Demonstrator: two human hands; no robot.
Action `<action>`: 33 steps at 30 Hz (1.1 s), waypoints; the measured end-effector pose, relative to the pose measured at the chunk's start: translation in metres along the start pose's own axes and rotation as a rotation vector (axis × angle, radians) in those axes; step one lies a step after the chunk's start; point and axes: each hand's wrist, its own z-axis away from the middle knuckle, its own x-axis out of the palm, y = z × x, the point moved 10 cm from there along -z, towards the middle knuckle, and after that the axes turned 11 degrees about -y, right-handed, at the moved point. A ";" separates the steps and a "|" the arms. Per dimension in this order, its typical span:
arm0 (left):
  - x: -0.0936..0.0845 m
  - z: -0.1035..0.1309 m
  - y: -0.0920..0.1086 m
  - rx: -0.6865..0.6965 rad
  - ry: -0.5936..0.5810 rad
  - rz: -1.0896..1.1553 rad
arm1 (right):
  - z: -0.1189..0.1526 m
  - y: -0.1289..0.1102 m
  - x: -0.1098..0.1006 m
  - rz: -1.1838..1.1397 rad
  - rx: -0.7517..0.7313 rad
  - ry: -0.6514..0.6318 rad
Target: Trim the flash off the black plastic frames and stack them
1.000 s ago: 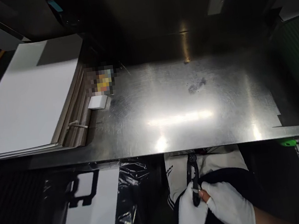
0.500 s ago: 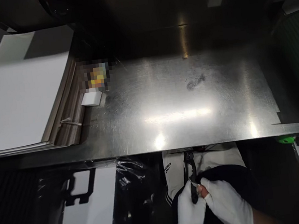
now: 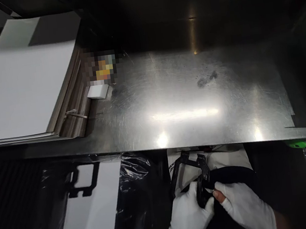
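One frame [image 3: 205, 169] sits over the lap [image 3: 230, 175], the left hand [image 3: 189, 213] clamped on it and the right hand [image 3: 243, 204] pinching a thin blade [image 3: 209, 190] (too small to be sure), which could slip and nick the left hand if the frame twisted.

The gloved left hand [image 3: 189, 214] is curled — the gloved right hand [image 3: 245, 205] just beside it, fingers [image 3: 219, 196] partly bare.

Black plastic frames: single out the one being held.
The frame at bottom centre, gripped in the gloved left hand; another black frame, at the picture's left, lies untouched, partly over a white sheet.
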 end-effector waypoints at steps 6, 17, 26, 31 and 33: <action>-0.003 0.010 0.014 0.060 0.152 -0.212 | -0.002 -0.007 0.016 0.112 0.037 -0.070; -0.004 0.012 0.016 0.034 0.231 -0.255 | -0.001 -0.010 0.012 0.120 0.020 -0.075; -0.012 0.021 0.030 0.082 0.372 -0.377 | 0.001 -0.007 0.012 0.011 0.067 -0.111; -0.015 0.025 0.038 0.051 0.452 -0.469 | 0.001 -0.002 0.017 -0.041 0.127 -0.112; -0.014 0.027 0.039 0.030 0.473 -0.527 | 0.001 0.000 0.019 -0.056 0.143 -0.112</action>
